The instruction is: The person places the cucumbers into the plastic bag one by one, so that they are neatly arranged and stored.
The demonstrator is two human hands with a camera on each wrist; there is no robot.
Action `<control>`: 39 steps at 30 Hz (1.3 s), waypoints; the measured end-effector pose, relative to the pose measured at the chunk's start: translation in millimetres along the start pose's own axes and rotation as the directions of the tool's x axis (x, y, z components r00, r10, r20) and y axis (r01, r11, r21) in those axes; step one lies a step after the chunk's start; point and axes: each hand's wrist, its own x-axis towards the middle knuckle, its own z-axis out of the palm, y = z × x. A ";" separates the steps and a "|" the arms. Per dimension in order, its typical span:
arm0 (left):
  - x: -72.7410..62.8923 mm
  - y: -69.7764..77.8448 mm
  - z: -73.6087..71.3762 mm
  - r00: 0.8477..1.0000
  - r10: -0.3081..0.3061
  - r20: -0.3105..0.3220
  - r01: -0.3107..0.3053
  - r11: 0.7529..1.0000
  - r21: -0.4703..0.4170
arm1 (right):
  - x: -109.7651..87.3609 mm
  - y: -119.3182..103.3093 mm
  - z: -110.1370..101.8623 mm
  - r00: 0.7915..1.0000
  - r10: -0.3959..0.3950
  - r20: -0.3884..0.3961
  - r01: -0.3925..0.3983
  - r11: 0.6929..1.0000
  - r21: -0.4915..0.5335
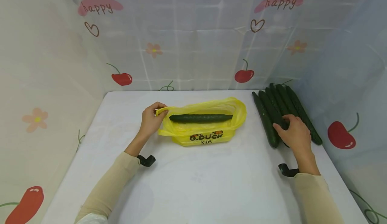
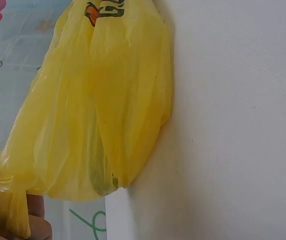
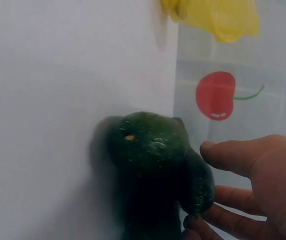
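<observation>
My left hand (image 1: pixel 152 118) pinches the left end of a yellow plastic bag (image 1: pixel 187 140) by its handle; in the left wrist view the gathered plastic (image 2: pixel 15 210) passes between the fingers. The bag's mouth gapes upward, and one dark green cucumber (image 1: pixel 201 118) lies lengthwise inside. At the right, my right hand (image 1: pixel 294 131) grips the near part of a cucumber (image 1: pixel 269 108) in a row of several, thumb on one side and fingers on the other. In the right wrist view, the end of a neighbouring cucumber (image 3: pixel 148 142) hides part of the gripped one (image 3: pixel 200 185).
Both things lie on a white table (image 1: pixel 208 183). The outermost cucumber (image 1: pixel 302 113) is close to the table's right edge. Behind and at the sides hangs a pale curtain (image 1: pixel 193 56) printed with cherries and flowers. Each wrist wears a small black camera mount (image 1: pixel 146 160).
</observation>
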 end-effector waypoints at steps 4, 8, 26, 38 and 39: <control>-0.1 0.4 0.1 1.000 0.003 0.001 -0.003 1.000 -0.005 | 0.8 2.4 4.6 1.000 -0.006 -0.003 0.006 1.000 0.000; -0.7 1.0 -0.7 1.000 -0.002 0.003 0.003 1.000 -0.016 | 2.0 3.3 7.5 1.000 -0.023 -0.018 0.023 1.000 0.011; -2.6 2.3 -1.9 0.999 -0.029 0.016 0.029 1.000 0.001 | 4.1 3.1 13.6 0.998 -0.028 -0.061 0.029 1.000 0.011; -2.0 -1.5 -1.9 1.000 -0.012 0.010 0.013 1.000 -0.019 | 11.4 2.2 11.6 0.998 0.039 -0.049 -0.030 0.982 0.186; -1.5 -1.9 -1.6 1.000 -0.007 0.011 0.007 1.000 -0.019 | 12.1 2.5 12.5 0.998 0.043 -0.049 -0.033 0.981 0.192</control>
